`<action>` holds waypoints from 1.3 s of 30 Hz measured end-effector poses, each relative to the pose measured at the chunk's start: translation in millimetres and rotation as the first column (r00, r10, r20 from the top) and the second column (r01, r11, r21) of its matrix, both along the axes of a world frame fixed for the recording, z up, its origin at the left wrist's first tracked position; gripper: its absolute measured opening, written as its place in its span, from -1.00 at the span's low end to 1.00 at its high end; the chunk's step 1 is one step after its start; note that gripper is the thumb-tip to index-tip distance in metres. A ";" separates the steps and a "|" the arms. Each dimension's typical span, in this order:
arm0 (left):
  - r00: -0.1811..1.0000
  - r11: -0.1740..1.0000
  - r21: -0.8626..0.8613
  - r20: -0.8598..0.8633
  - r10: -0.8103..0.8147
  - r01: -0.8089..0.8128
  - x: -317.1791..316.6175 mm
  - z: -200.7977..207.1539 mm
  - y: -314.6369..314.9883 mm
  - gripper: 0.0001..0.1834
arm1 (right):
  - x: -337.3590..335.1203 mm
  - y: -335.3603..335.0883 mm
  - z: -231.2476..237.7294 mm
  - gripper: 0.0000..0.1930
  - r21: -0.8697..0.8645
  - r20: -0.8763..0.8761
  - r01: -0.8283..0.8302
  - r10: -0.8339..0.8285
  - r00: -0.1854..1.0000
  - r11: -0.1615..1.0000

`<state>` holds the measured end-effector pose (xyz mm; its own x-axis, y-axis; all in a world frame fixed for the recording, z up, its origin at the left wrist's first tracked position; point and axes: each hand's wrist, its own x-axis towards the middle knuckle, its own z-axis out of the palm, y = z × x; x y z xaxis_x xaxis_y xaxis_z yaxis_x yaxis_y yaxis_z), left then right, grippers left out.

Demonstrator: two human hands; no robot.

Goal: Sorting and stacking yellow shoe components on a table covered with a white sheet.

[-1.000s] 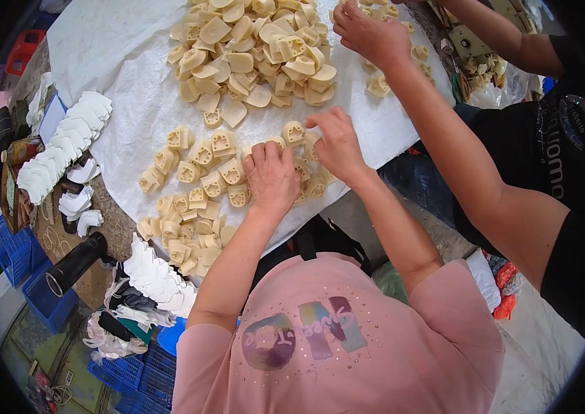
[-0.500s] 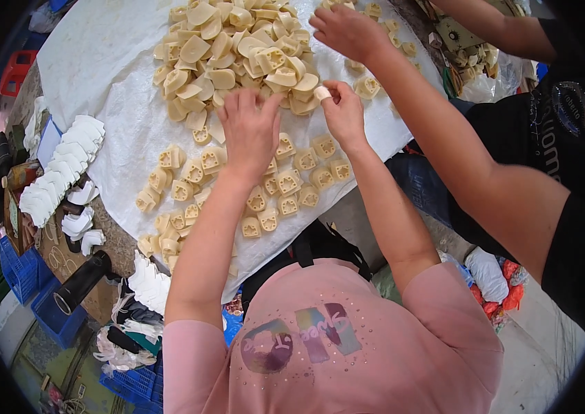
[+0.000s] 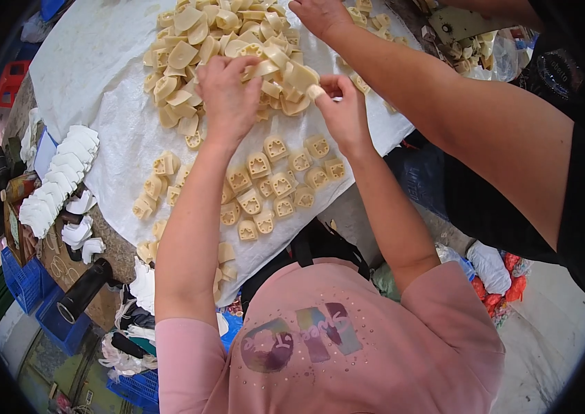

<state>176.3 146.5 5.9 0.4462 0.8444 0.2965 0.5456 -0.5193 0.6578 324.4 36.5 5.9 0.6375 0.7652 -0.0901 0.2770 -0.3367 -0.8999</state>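
A pile of cream plastic shoe heels (image 3: 189,52) lies at the far side of the white cloth (image 3: 116,145). My left hand (image 3: 227,100) reaches into the pile's near edge, thumb and fingers apart around the loose pieces. To its right, my right hand (image 3: 344,110) pinches the edge of a raised cream heel (image 3: 302,77); a pale wrap covers the thumb tip. Nearer to me, several loose rows of heels (image 3: 282,184) stand with their hollowed, patterned faces up. My left forearm covers part of these rows.
A co-worker's arm (image 3: 437,103) crosses from the right to more cream pieces at the far right. Stacked white curved pieces (image 3: 64,169), a black cylinder (image 3: 85,290) and blue crates (image 3: 57,314) are at left. Bags (image 3: 489,268) lie on the floor at right.
My left hand has moved slightly up and left, farther into the pile. My right hand now has a raised heel at its fingertips. The co-worker's arm has shifted across the cloth.
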 end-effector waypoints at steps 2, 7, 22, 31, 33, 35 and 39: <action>0.998 0.996 -0.086 0.066 0.019 -0.013 -10.0 0.2 1.1 -0.79 | 4.0 -21.8 -3.2 -0.73 0.023 0.001 -0.061 0.061 0.998 0.998; 0.975 0.966 -0.254 0.199 0.103 -0.050 -21.2 0.4 1.0 -0.70 | 7.8 -52.9 -13.7 -0.70 -0.064 -0.144 -0.089 0.079 0.986 0.994; 0.622 0.612 -0.780 0.546 0.561 0.133 -45.3 8.5 -6.6 -0.73 | -8.1 -93.1 -19.1 -0.80 -0.411 0.715 -0.327 0.523 0.464 0.851; 0.571 0.467 -0.846 0.523 0.633 0.257 -54.0 8.1 -41.5 -0.71 | -51.5 -29.7 24.5 -0.72 0.025 0.220 -0.286 0.274 0.936 0.958; 0.578 0.500 -0.839 0.521 0.627 0.214 -51.5 11.1 -49.4 -0.70 | -63.7 -21.4 27.1 -0.72 0.020 0.113 -0.235 0.232 0.966 0.972; 0.599 0.531 -0.825 0.528 0.602 0.194 -50.0 9.4 -55.4 -0.66 | -68.6 -15.4 25.0 -0.75 -0.039 0.122 -0.225 0.228 0.966 0.974; 0.629 0.545 -0.820 0.518 0.580 0.174 -49.5 4.5 -58.4 -0.66 | -63.7 -9.9 10.5 -0.82 -0.081 0.229 -0.222 0.235 0.945 0.972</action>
<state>126.8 88.1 10.4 0.2030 0.8982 -0.3899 -0.2456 0.4322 0.8677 260.8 26.7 16.4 0.4543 0.8908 -0.0033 0.5533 -0.2851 -0.7827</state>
